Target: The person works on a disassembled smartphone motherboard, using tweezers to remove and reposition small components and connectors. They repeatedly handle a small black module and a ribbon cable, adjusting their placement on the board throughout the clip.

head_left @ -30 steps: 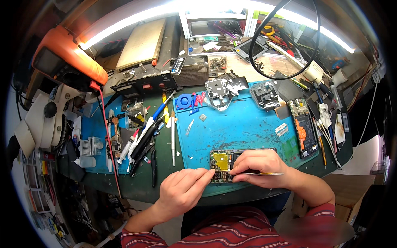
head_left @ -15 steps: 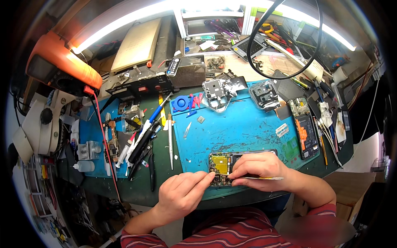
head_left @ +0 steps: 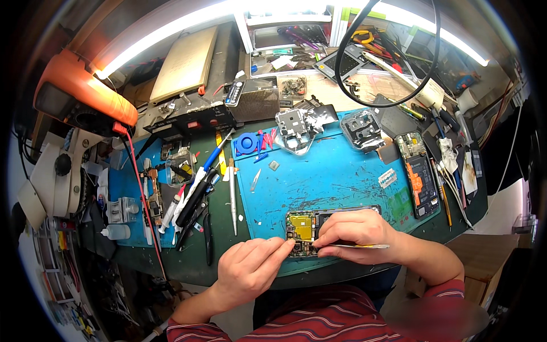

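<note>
An opened phone (head_left: 305, 226), its circuit board and a yellow shield area bare, lies at the near edge of the blue mat. My left hand (head_left: 250, 267) is closed at the phone's left edge, with the index fingertip over the board; its thumb tip is hard to see. Pinched in my right hand (head_left: 356, 232) is a slim pair of gold tweezers (head_left: 364, 246). Their thin tip points left, down at the board close to my left fingertips. The right hand covers much of the phone's right part.
A second opened phone (head_left: 420, 176) and a razor blade (head_left: 387, 178) lie to the right. Plastic trays with metal parts (head_left: 296, 128) stand at the mat's far side. Pens, pliers (head_left: 208, 236) and a silver tool (head_left: 232, 196) lie left. An orange multimeter (head_left: 85, 94) hangs over the far left.
The whole view has shifted slightly, so the bench things sit a little further left. Both hands keep their hold and place at the phone.
</note>
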Available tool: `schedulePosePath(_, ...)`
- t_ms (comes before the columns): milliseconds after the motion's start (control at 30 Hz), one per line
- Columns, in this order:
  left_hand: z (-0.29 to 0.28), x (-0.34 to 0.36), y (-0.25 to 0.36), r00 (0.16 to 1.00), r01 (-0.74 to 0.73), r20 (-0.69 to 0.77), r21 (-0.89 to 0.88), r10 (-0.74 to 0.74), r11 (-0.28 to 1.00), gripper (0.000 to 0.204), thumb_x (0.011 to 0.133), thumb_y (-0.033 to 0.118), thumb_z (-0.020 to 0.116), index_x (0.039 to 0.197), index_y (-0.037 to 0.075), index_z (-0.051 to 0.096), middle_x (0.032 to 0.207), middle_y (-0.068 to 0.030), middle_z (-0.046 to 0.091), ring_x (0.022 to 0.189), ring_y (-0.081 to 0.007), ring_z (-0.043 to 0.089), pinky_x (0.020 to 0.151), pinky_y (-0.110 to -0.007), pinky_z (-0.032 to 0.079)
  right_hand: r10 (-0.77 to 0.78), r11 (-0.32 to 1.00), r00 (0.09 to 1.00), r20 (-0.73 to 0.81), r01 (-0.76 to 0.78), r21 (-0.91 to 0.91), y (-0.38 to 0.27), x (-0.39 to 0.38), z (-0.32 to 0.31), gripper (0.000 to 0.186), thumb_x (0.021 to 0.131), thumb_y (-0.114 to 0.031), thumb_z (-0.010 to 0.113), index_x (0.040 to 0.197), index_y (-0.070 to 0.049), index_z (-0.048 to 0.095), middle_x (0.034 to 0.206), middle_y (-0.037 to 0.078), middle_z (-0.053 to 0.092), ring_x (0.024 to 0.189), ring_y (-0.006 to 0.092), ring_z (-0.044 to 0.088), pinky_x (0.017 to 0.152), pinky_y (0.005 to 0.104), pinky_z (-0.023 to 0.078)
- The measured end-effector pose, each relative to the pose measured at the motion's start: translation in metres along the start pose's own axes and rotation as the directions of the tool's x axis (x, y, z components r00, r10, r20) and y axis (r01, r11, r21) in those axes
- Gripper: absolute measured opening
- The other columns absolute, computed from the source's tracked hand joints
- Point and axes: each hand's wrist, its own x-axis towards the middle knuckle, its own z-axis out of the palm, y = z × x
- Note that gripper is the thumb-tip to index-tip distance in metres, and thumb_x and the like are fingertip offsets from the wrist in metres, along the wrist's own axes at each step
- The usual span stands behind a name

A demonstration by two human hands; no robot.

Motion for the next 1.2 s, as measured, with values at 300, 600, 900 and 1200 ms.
schedulePosePath(300,-0.0001,-0.0002,-0.0001,1.000,0.000,0.002,-0.004,0.000,1.000,0.042,0.080,0.004,0.076,0.122,0.008,0.080,0.110,-0.0002,0.073,0.088,-0.0154,0.071,0.069,-0.030,0.055,-0.008,1.000,1.000,0.007,0.008,-0.009,0.0000,-0.0001,-0.0001,0.018,0.090,-0.010,0.087,0.103,-0.005,0.076,0.097,0.010,0.074,0.085,0.0281,0.074,0.071,0.0384,0.061)
schedulePosePath(600,-0.0013,0.0005,0.0005,1.000,-0.007,0.023,0.010,0.006,1.000,0.045,0.079,0.004,0.074,0.123,0.008,0.080,0.110,-0.0006,0.073,0.088,-0.0154,0.070,0.069,-0.030,0.055,-0.007,1.000,1.000,0.009,0.008,-0.027,0.0004,-0.0013,0.0012,0.017,0.091,-0.010,0.086,0.103,-0.005,0.075,0.098,0.009,0.074,0.085,0.0283,0.075,0.071,0.0388,0.061)
schedulePosePath(900,-0.0003,0.0002,0.0003,0.999,-0.024,0.032,0.025,0.023,0.999,0.043,0.080,0.004,0.075,0.123,0.007,0.080,0.111,-0.0014,0.072,0.086,-0.0155,0.070,0.066,-0.030,0.053,-0.005,0.999,1.000,0.007,0.005,-0.038,-0.0025,-0.0004,0.0004,0.016,0.091,-0.009,0.085,0.104,-0.005,0.076,0.099,0.009,0.074,0.085,0.0284,0.075,0.071,0.0381,0.061)
schedulePosePath(1200,-0.0007,0.0000,0.0009,0.999,-0.032,0.043,0.035,0.030,0.999,0.042,0.081,0.004,0.075,0.123,0.006,0.079,0.111,-0.0017,0.072,0.086,-0.0153,0.070,0.066,-0.030,0.051,0.013,0.999,1.000,0.009,-0.013,-0.030,-0.0026,-0.0015,0.0011,0.015,0.092,-0.008,0.084,0.104,-0.005,0.076,0.099,0.009,0.075,0.086,0.0281,0.075,0.072,0.0381,0.061)
